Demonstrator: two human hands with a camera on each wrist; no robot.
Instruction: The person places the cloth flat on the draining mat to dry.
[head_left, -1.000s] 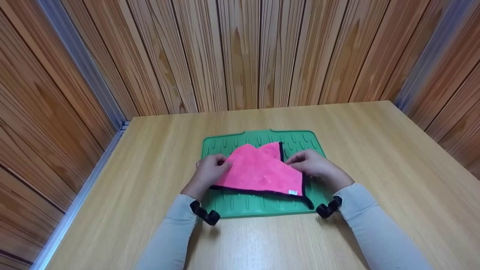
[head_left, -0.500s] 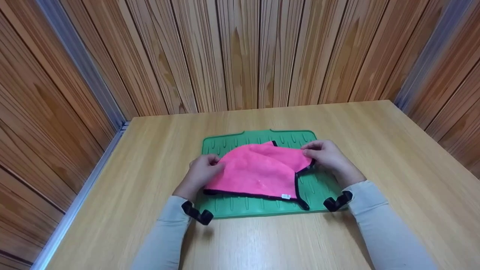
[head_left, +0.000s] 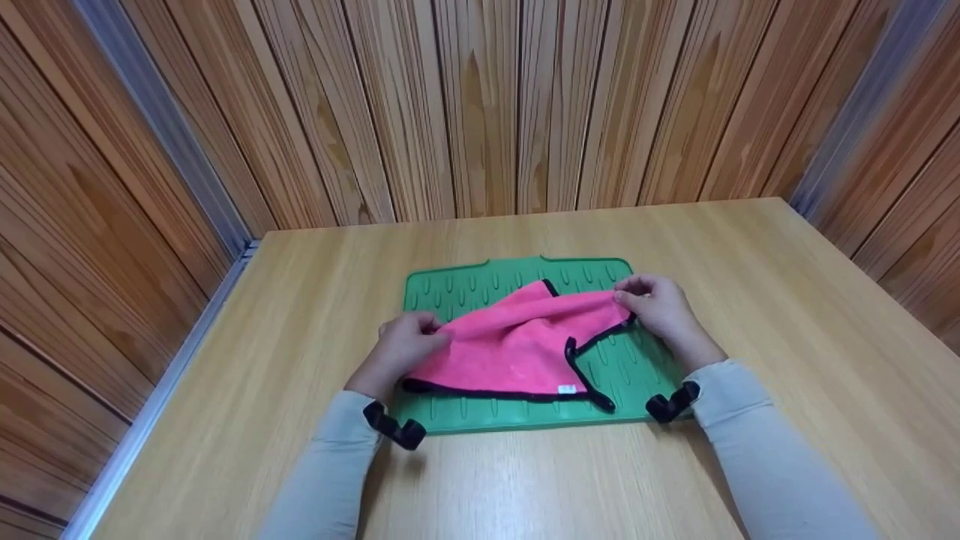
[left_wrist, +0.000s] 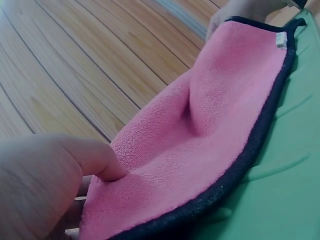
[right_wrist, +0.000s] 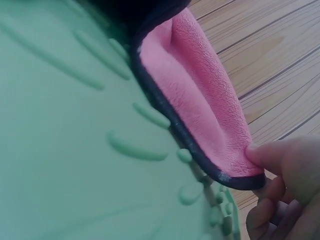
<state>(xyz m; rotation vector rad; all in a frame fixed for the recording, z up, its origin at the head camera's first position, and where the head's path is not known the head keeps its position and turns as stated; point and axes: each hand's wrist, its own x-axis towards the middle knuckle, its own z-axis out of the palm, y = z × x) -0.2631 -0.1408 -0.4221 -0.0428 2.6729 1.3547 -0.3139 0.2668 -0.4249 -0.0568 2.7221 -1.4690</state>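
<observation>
Pink plush cloth [head_left: 510, 352], probably light and limp
Left hand [head_left: 405, 349] pinches one side, right hand [head_left: 664, 311] a corner; dark trim [left_wrist: 257, 142] seems surest to grasp.

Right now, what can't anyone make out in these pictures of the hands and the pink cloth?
Head view: any writing on the small white label, too small to read.
Head view: the middle of the green, ridged mat, covered by the fuzzy pink cloth with dark edging.
Left wrist view: some fingertips of the left hand, behind the cloth.
Right wrist view: part of the right hand, cut off by the right edge.
</observation>
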